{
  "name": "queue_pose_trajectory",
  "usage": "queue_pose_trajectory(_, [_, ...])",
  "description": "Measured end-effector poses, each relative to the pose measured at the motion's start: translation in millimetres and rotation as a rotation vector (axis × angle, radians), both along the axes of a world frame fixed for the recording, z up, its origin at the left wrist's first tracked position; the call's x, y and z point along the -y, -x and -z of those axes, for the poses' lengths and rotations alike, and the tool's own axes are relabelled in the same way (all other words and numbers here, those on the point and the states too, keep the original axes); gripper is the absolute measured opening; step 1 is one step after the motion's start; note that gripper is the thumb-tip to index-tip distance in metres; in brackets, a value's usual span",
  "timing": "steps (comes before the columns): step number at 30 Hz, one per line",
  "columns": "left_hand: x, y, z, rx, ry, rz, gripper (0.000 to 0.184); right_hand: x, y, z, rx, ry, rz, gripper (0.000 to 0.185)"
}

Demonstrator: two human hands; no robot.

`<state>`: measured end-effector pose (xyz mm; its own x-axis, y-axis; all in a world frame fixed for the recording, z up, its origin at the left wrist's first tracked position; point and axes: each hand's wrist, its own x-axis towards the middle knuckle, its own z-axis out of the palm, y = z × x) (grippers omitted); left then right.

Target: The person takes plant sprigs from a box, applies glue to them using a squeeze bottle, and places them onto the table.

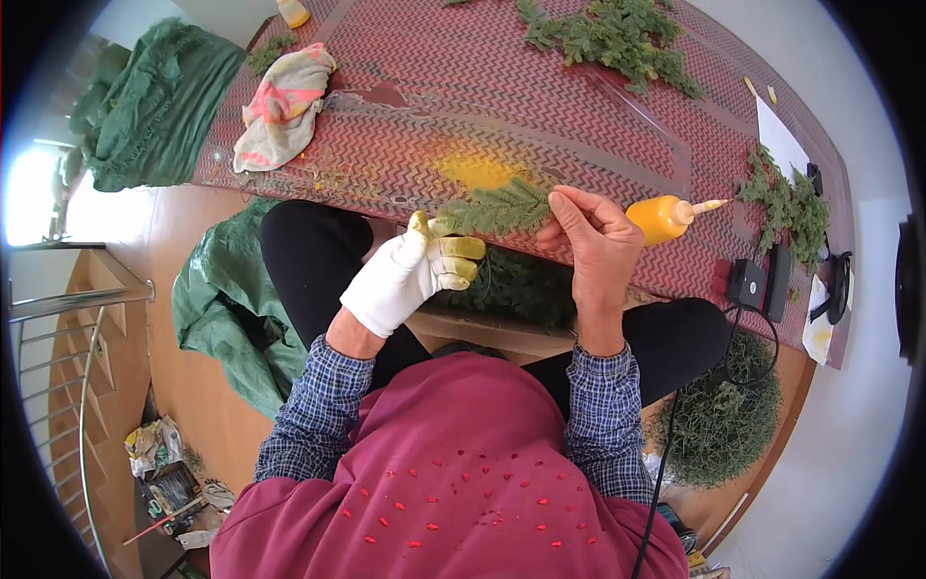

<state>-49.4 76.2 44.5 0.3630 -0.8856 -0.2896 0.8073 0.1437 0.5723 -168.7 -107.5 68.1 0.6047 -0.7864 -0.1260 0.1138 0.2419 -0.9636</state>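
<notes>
A flat green fir-like sprig (500, 207) is stretched between my hands, just above the table's near edge. My left hand (410, 265), in a white glove with yellow-stained fingertips, is closed on the sprig's left end. The bare fingertips of my right hand (595, 232) pinch its right end. An orange-yellow squeeze bottle (660, 220) with a pale nozzle lies on its side just right of my right hand. Yellow powdery stains (475, 170) mark the patterned cloth behind the sprig. Below my hands, more dark greenery (526, 289) shows in a box between my knees.
A pile of green sprigs (617, 43) lies at the back of the table (405, 116), and another cluster (786, 207) at the right. A stained rag (285, 106) rests at the left. A black device with a cable (748, 283) sits near the right edge. Green sacks (159, 101) stand at the left.
</notes>
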Motion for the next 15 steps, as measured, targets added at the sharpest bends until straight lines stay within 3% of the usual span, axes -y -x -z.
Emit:
queue_pose_trajectory(4, [-1, -2, 9, 0.124, 0.001, -0.067, 0.053, -2, 2, 2, -0.036, 0.006, -0.009, 0.017])
queue_pose_trajectory(6, [4, -4, 4, 0.26, -0.169, -0.144, 0.046, -2, 1, 1, -0.064, 0.018, -0.013, 0.017])
queue_pose_trajectory(15, [12, -9, 23, 0.168, -0.307, -0.186, 0.031, 9, 5, 15, -0.045, -0.141, -0.082, 0.018])
